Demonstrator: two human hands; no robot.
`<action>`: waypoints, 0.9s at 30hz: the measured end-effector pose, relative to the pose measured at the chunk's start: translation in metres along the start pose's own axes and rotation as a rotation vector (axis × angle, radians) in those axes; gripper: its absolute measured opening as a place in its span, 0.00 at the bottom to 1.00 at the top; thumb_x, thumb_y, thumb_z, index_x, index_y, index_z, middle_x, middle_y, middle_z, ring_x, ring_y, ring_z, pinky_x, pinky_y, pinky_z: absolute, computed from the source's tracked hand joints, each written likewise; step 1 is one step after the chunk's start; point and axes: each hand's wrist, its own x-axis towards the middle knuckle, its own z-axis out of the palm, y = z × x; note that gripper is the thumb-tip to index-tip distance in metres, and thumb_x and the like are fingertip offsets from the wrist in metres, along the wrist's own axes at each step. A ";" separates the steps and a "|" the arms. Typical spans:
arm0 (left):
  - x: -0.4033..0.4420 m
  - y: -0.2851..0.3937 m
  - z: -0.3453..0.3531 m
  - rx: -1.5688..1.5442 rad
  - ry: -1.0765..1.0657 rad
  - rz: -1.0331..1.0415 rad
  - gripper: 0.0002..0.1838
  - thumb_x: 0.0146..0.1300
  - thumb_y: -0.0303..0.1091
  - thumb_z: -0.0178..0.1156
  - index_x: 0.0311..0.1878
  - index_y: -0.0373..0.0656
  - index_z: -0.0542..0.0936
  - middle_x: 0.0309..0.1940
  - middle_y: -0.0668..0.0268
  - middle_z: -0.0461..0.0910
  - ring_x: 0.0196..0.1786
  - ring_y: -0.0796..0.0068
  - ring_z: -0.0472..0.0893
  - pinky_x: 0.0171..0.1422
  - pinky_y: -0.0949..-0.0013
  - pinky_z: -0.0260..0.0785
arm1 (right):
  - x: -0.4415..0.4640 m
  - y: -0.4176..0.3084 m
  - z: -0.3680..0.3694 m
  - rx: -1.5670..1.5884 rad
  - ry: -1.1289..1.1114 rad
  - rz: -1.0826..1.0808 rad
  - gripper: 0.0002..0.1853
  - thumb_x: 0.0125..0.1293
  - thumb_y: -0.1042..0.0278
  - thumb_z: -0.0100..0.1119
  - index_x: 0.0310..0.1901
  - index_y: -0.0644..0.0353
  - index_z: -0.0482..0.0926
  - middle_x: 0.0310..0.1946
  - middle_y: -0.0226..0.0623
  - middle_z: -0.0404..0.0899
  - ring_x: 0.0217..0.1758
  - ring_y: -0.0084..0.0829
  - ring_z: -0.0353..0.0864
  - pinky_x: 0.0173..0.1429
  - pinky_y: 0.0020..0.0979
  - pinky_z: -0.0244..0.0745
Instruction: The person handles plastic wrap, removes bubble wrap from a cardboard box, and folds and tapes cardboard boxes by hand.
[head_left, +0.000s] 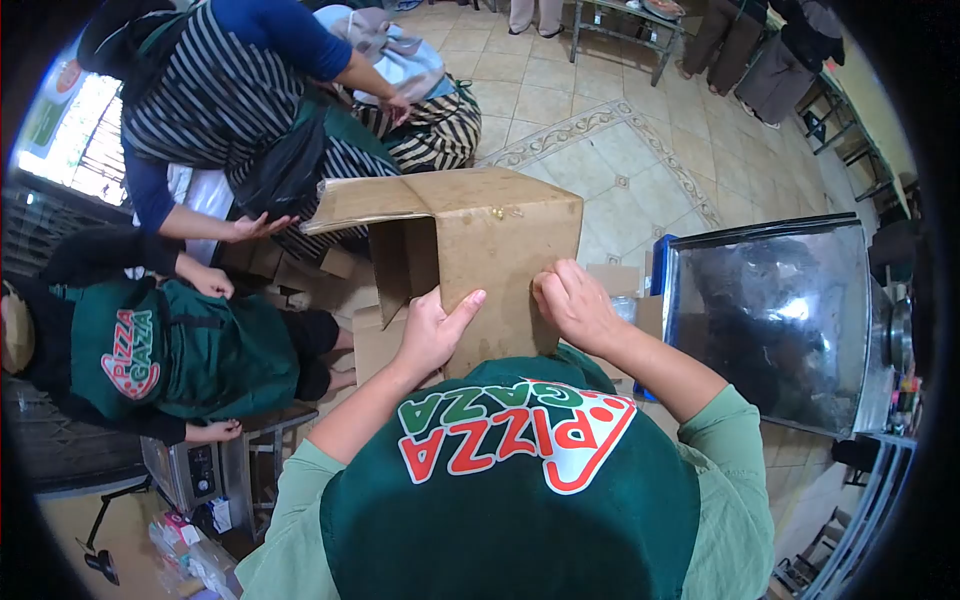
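Observation:
A brown cardboard box point(500, 240) is held up in front of my green apron, its open side facing left and its flaps folded out at the upper left. My left hand point(437, 330) grips the box's near left edge, thumb lying on the outer face and fingers mostly hidden inside the opening. On the other side, my right hand point(577, 307) is closed at the box's right edge, its knuckles up and curled fingertips against the cardboard. Small worn marks show on the box's upper part.
At upper left, a person in a striped apron point(230, 90) reaches a hand point(262, 228) near the flaps. Another person in a green apron point(190, 345) stands left. A glass-fronted case point(765, 320) stands right. Cardboard pieces point(375, 350) lie below. Tiled floor point(620, 180) stretches ahead.

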 end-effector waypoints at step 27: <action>0.354 -0.032 0.066 -0.292 -0.374 -0.166 0.16 0.61 0.37 0.61 0.44 0.33 0.79 0.37 0.63 0.82 0.37 0.80 0.78 0.43 0.74 0.70 | 0.107 0.212 0.001 0.018 0.088 0.515 0.07 0.52 0.76 0.60 0.34 0.59 0.75 0.34 0.36 0.74 0.40 0.39 0.74 0.42 0.33 0.71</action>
